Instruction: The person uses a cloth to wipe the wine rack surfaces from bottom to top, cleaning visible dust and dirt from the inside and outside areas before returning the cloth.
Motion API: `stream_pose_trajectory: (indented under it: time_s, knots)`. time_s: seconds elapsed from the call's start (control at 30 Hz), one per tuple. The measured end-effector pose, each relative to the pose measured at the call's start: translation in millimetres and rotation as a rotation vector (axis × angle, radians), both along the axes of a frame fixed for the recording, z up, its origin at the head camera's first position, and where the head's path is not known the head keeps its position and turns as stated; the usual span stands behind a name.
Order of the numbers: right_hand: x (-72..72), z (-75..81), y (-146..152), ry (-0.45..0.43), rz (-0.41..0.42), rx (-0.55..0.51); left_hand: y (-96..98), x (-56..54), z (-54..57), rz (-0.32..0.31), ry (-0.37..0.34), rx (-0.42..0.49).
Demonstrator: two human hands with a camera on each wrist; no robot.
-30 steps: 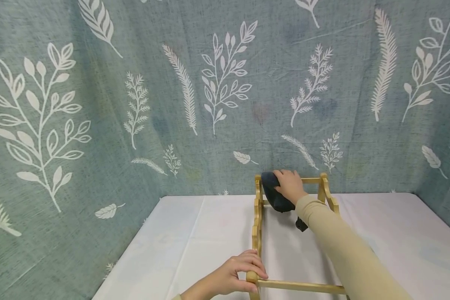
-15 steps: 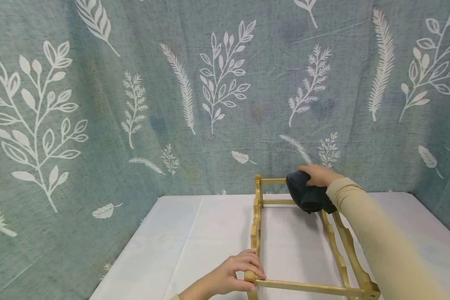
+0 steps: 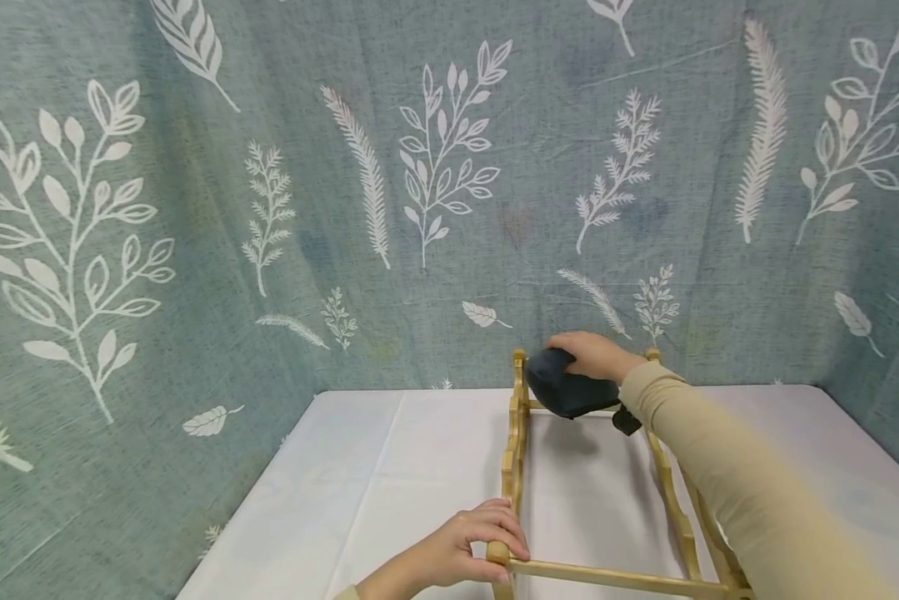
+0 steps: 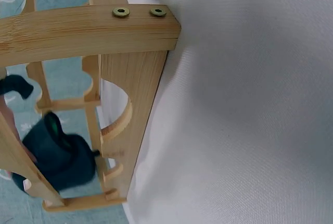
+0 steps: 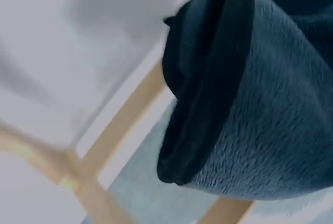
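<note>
A light wooden rack (image 3: 606, 573) with scalloped side rails stands on the white-covered table. My left hand (image 3: 479, 546) grips its near left corner, thumb on one side and fingers over the end of the front bar. At the far end, my right hand (image 3: 595, 357) holds a bunched dark blue cloth (image 3: 569, 392) by the far bars, near the left rail. In the right wrist view the fleecy cloth (image 5: 276, 109) shows a black bound edge and hides the fingers holding it. The left wrist view shows the cloth (image 4: 62, 153) through the rack's frame (image 4: 78, 31).
A green-grey curtain (image 3: 449, 308) with white leaf prints hangs behind and left of the table. White tablecloth (image 3: 419, 450) spreads on both sides of the rack. A small black object (image 3: 626, 420) hangs under my right wrist.
My right hand carried the cloth from the rack's far left to its far right, then back left. My left hand keeps its grip on the near corner.
</note>
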State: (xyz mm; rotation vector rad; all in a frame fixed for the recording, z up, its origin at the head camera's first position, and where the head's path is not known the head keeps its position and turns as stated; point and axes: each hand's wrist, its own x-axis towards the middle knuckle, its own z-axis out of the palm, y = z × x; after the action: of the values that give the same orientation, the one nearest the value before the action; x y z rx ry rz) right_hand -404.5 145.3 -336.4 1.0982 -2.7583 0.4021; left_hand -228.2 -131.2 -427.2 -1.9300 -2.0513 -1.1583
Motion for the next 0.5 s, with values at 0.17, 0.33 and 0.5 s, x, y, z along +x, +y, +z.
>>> stream_pose_trajectory:
  time_s: [0.17,0.33,0.5]
  knots:
    - [-0.8,-9.3,-26.8,0.081,-0.023,0.061,0.4,0.4,0.4,0.009,0.015,-0.01]
    - [-3.7,-6.5,-22.4,0.095,-0.087,0.134,0.0,-0.7,0.7,0.018,0.066,-0.011]
    - [-2.8,6.4,7.6,0.004,-0.14,0.243,-0.7,-2.3,0.9,0.022,0.113,-0.005]
